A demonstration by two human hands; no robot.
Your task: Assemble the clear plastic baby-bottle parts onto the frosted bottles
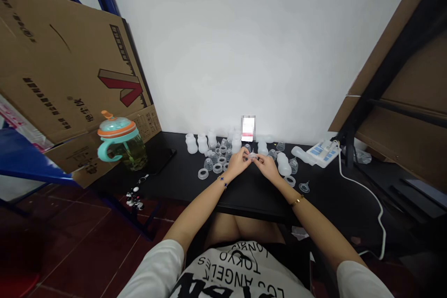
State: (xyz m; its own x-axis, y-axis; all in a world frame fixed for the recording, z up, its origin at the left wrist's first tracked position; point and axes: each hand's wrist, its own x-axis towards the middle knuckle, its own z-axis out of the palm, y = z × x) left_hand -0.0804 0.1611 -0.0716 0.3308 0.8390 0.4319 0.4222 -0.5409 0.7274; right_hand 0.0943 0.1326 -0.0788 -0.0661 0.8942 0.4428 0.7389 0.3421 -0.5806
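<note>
Over the black table, my left hand (238, 163) and my right hand (266, 166) meet, fingers pinched on a small clear bottle nipple (253, 155). Its tip points up; whether a collar ring is around it, I cannot tell. Left of my hands are clear collar rings (217, 168) and clear dome caps (208, 164), with frosted baby bottles (191, 143) behind. To the right, another frosted bottle (284, 164) leans by a clear cap (294, 165). Nearer me lie a single ring (289, 180) and a loose nipple (304, 187).
A teal-lidded jug (134, 149) stands at the left beside a dark phone (163, 162) and a beaded keychain (134, 198). A lit screen (247, 128) leans on the wall. A power strip (323, 152) with a white cable lies right. Cardboard (70, 65) borders the left side.
</note>
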